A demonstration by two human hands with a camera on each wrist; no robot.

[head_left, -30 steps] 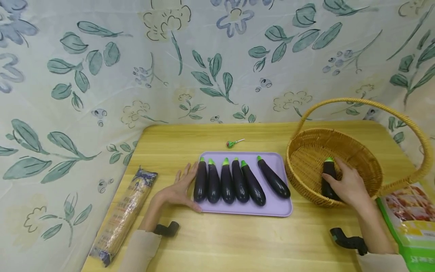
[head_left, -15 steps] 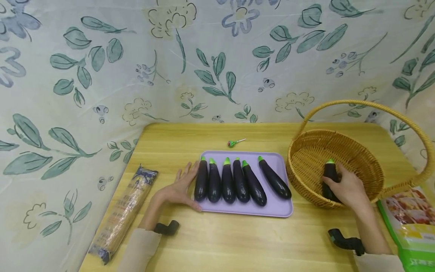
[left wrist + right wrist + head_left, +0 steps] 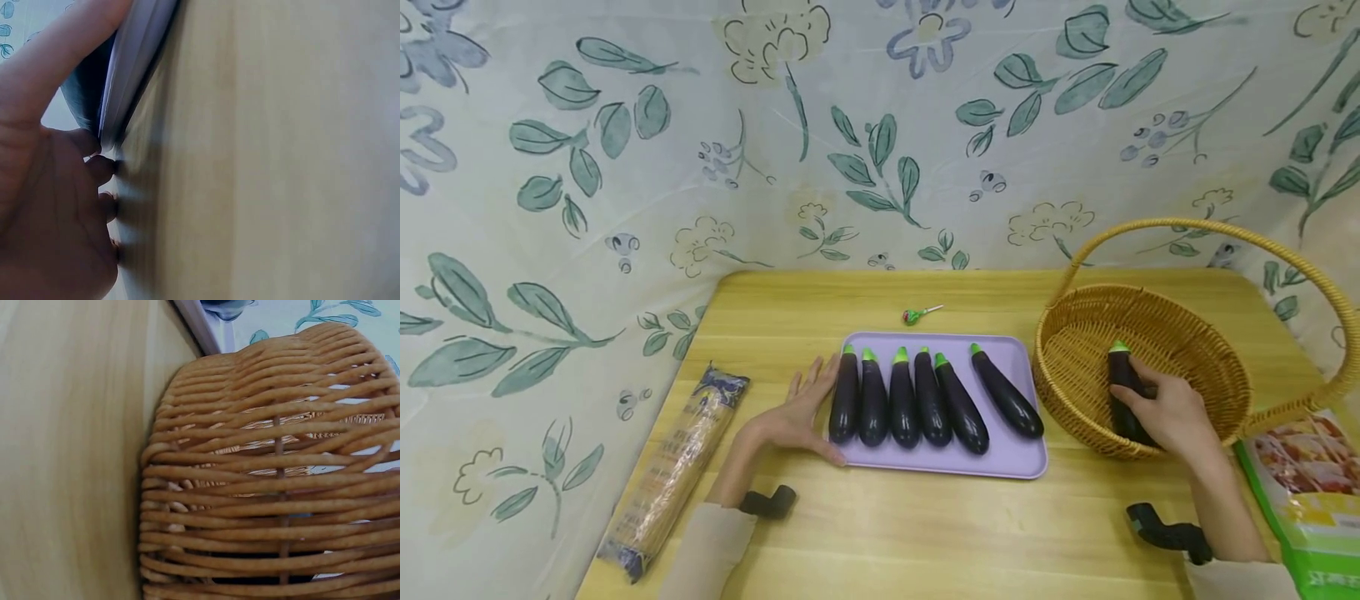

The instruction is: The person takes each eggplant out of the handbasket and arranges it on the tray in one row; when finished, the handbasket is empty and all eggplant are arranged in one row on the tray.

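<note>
In the head view my right hand (image 3: pixel 1172 412) reaches into the wicker basket (image 3: pixel 1075 417) and grips an eggplant (image 3: pixel 1122 379) with a green cap, thumb on its left side. A dark patch shows under the fingers just right of that eggplant. My left hand (image 3: pixel 790 417) is spread at the left end of a lilac tray (image 3: pixel 1000 462), its thumb by the front corner. Several eggplants (image 3: pixel 904 408) lie on the tray, one set apart at the right. The left wrist view has the thumb (image 3: pixel 56 56) along the tray's side (image 3: pixel 134 62). Basket weave (image 3: pixel 269 469) hides the right hand in its wrist view.
A lollipop (image 3: pixel 913 317) lies behind the tray. At the left is a long clear packet (image 3: pixel 677 467), seemingly of noodles. A green-edged food bag (image 3: pixel 1311 492) lies right of the basket, whose tall handle (image 3: pixel 1217 225) arches over it.
In the basket, the top of the gripped eggplant has shifted slightly left and up, and the dark patch beside it has come into view. My left hand and the tray stay put.
</note>
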